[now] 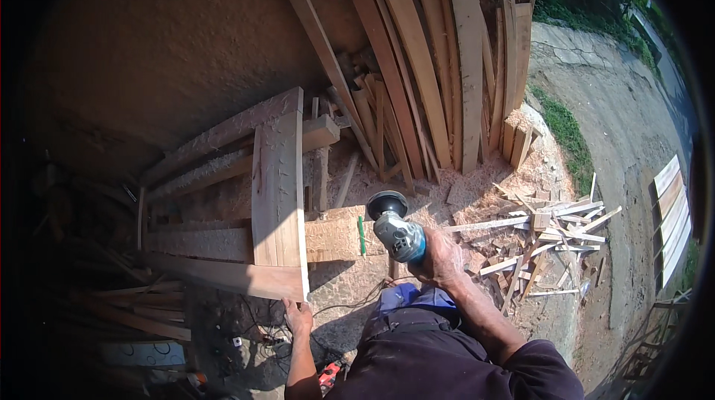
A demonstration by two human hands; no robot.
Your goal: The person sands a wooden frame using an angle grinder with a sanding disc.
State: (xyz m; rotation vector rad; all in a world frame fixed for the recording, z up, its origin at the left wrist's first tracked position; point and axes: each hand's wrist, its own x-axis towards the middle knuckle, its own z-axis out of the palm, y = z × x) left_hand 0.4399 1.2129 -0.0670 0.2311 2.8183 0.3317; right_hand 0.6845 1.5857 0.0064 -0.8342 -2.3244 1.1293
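My right hand [442, 257] is wrapped round the blue and grey body of an angle grinder [402, 237]. The tool's round black pad [387, 205] points away from me, apart from the wood. On the left, a door-like wooden frame [277, 191] with a wide end board lies across timber supports. My left hand [299, 318] grips the near right corner of this frame, its fingers partly hidden at the edge. Between the frame and the grinder, a thin green stick [362, 236] lies on a light plank [335, 239].
Long planks [417, 50] lean on the wall ahead. Offcuts [555, 240] lie heaped among shavings to the right. Boards [672, 210] lie at the far right. Cables [365, 297] and a red tool [329, 375] are on the ground near me. More timber [141, 310] is stacked at lower left.
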